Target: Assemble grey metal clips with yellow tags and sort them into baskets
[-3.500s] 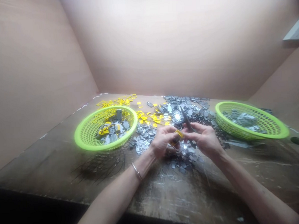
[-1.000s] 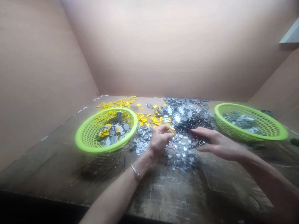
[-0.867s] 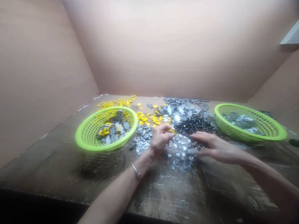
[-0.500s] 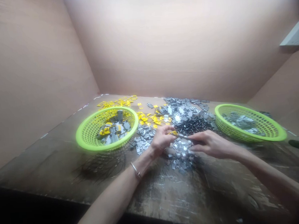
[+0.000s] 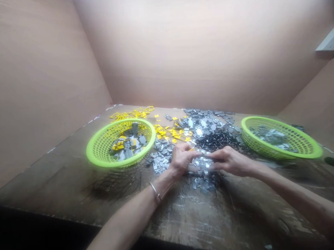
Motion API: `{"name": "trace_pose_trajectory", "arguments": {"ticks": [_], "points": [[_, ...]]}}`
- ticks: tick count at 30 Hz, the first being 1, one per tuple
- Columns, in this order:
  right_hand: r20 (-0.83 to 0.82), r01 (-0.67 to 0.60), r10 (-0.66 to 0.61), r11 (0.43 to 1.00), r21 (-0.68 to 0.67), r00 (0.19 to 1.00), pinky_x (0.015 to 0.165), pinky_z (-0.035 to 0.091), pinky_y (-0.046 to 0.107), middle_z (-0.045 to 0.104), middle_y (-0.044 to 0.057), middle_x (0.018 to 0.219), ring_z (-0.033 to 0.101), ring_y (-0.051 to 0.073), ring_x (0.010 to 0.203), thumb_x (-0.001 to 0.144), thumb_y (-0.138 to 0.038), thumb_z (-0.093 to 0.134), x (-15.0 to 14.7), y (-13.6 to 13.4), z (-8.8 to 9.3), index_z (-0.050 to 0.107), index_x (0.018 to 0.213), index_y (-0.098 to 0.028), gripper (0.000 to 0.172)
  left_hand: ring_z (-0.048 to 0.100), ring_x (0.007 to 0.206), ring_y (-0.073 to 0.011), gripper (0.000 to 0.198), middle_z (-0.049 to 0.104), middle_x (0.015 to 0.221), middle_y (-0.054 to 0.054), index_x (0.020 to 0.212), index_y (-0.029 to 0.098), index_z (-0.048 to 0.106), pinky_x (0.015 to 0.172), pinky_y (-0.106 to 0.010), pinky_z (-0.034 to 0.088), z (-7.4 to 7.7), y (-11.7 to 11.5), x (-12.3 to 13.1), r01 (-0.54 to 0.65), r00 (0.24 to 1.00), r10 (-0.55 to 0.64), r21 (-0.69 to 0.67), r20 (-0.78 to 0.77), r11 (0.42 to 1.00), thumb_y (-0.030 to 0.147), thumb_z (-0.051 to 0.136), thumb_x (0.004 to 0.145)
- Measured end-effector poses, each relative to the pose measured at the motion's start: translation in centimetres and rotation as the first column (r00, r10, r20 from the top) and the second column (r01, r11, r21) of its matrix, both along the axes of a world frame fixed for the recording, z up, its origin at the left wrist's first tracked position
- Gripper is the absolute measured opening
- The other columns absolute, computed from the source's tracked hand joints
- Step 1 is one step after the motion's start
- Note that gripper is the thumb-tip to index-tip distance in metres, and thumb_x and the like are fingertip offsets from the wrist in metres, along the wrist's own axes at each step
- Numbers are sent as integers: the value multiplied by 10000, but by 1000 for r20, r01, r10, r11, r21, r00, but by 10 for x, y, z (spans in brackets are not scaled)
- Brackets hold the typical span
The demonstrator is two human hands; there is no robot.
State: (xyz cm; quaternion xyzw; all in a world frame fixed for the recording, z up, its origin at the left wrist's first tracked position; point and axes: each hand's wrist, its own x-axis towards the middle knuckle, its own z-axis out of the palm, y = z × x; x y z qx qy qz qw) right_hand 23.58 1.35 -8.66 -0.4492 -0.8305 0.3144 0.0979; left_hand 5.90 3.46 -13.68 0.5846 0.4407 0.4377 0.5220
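Head: yellow piece (image 5: 192, 149) in left grip (image 5: 182, 159)

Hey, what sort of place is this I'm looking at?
Probably a small workshop, judging by the worn tabletop, the loose heaps of yellow pieces and grey pieces across it, and the green baskets holding more parts.
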Motion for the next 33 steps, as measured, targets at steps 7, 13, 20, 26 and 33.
{"name": "trace_pose_trajectory", "arguments": {"ticks": [7, 13, 20, 26, 33], "points": [[7, -27, 27, 999, 45, 1000, 473, 278, 178, 448, -46, 535, 362, 67, 489, 683, -339, 476, -2, -1, -7, 626, 793, -147, 267, 331, 412, -52, 304, 394, 422, 48, 466, 129, 470, 397, -192, 202, -8, 3, 0, -69, 995, 73, 66, -63, 995, 398, 611, 486], [-2, -30, 31, 996, 83, 1000, 483, 291, 176, 473, -44, 554, 401, 73, 508, 693, -350, 472, -3, -4, -11, 621, 790, -144, 272, 342, 430, -51, 310, 397, 433, 48, 464, 126, 467, 403, -189, 209, -11, 5, -1, -58, 992, 71, 120, -104, 991, 402, 600, 506], [-40, 96, -92, 986, 136, 995, 552, 358, 213, 586, -3, 719, 504, 130, 630, 679, -450, 466, 5, -2, 1, 594, 902, -174, 377, 387, 412, -42, 279, 469, 520, 25, 634, 124, 534, 398, -179, 304, 20, 4, -11, -138, 973, 120, 83, 199, 987, 387, 588, 561], [85, 566, -641, 725, 392, 763, 591, 389, 270, 600, 104, 851, 540, 211, 760, 718, -516, 349, 45, 22, -23, 577, 908, -126, 490, 528, 815, -163, 615, 481, 955, -135, 1059, 108, 393, 694, -287, 449, 57, 26, -63, -422, 449, 432, -241, 782, 874, 559, 407, 641], [441, 474, -764, 641, 604, 471, 586, 346, 327, 550, 147, 839, 497, 264, 795, 759, -469, 299, 59, 44, -60, 563, 813, -121, 440, 499, 935, -208, 615, 379, 1129, -191, 1146, 113, 274, 712, -295, 463, 57, 28, -63, -391, 407, 448, -292, 796, 873, 492, 412, 681]]}}
